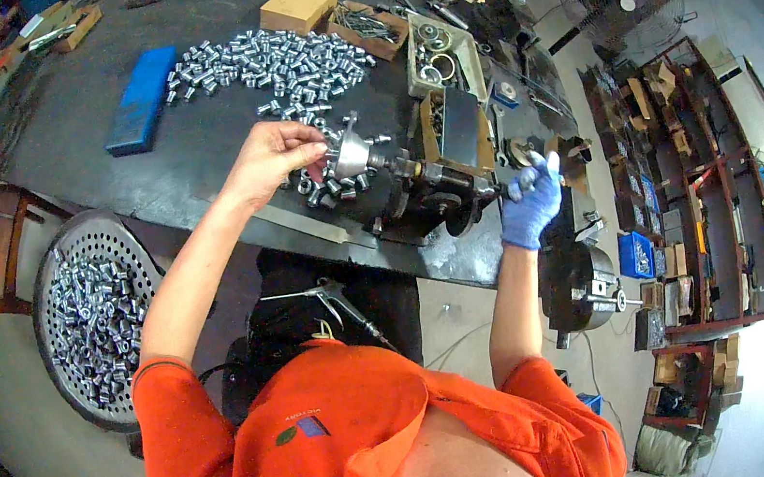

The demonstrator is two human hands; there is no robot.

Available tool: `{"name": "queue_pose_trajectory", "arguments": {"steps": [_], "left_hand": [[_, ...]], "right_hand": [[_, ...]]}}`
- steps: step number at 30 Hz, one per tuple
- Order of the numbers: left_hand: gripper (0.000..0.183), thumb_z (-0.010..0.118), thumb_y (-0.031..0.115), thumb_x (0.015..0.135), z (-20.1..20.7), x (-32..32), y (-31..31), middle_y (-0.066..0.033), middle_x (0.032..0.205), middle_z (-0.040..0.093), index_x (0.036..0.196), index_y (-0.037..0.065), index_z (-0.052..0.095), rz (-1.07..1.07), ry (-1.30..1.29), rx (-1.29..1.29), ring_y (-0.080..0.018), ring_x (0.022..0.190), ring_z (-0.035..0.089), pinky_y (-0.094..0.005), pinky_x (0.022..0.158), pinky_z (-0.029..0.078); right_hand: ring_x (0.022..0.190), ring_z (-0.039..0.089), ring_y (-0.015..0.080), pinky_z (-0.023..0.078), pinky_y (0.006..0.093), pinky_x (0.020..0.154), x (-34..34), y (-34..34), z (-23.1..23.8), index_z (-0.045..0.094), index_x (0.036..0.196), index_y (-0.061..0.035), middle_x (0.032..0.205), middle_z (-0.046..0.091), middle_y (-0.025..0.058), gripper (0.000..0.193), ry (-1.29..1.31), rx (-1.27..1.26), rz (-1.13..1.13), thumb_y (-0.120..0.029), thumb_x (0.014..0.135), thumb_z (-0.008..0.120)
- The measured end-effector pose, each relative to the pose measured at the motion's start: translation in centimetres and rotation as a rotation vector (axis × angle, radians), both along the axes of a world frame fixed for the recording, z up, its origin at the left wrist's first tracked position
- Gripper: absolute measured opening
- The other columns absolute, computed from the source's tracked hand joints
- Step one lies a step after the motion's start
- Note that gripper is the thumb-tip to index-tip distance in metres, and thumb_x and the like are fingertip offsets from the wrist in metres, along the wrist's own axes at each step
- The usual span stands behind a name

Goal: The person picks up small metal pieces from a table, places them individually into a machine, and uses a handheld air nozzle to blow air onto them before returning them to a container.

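Note:
My bare left hand reaches over the bench edge, thumb and fingers pinched together in front of a shiny cone-shaped chuck. What the fingertips hold there is too small to make out. The chuck sits on the left end of a dark bench-mounted spindle machine. At the machine's right end, my right hand, in a blue glove, has its fingers curled at the handle end. Small silvery metal sleeves lie in a heap behind the chuck, and several more rest beneath it.
On a stool at the left, a round perforated tray bears many sleeves. The bench also carries a blue block, a cardboard box and a parts bin. An air blow gun lies below the bench edge. Shelves stand at right.

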State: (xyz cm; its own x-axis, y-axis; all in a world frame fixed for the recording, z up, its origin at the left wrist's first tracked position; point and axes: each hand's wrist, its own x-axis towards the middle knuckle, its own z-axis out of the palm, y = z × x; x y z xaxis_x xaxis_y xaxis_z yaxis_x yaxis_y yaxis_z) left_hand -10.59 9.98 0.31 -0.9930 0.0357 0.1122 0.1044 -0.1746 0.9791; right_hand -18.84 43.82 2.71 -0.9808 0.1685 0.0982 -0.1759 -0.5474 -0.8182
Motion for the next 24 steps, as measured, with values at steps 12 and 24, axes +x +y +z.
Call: {"name": "queue_pose_trajectory", "arguments": {"steps": [12,24], "left_hand": [[0.017,0.061,0.010,0.080,-0.2,-0.1,-0.4,-0.0066,0.072,0.060,0.089,-0.003,0.057,-0.053,0.010,0.105,-0.0136,0.062,0.059,-0.0260,0.057,0.048],[0.021,0.057,0.016,0.083,-1.6,20.3,-15.7,-0.0030,0.071,0.056,0.089,-0.004,0.056,0.724,-0.277,-0.667,-0.0093,0.061,0.050,-0.0231,0.060,0.041]], "right_hand": [[0.045,0.042,0.0060,0.030,0.0203,0.035,2.7,1.1,-8.6,0.060,0.083,-0.0053,0.056,0.049,-0.0035,0.034,-0.368,0.100,0.031,-0.037,0.088,0.050],[0.042,0.031,0.0038,0.024,0.0192,0.035,0.7,0.7,-0.1,0.055,0.088,-0.0010,0.054,0.040,-0.0030,0.032,0.057,-0.011,0.072,-0.033,0.090,0.050]]}}
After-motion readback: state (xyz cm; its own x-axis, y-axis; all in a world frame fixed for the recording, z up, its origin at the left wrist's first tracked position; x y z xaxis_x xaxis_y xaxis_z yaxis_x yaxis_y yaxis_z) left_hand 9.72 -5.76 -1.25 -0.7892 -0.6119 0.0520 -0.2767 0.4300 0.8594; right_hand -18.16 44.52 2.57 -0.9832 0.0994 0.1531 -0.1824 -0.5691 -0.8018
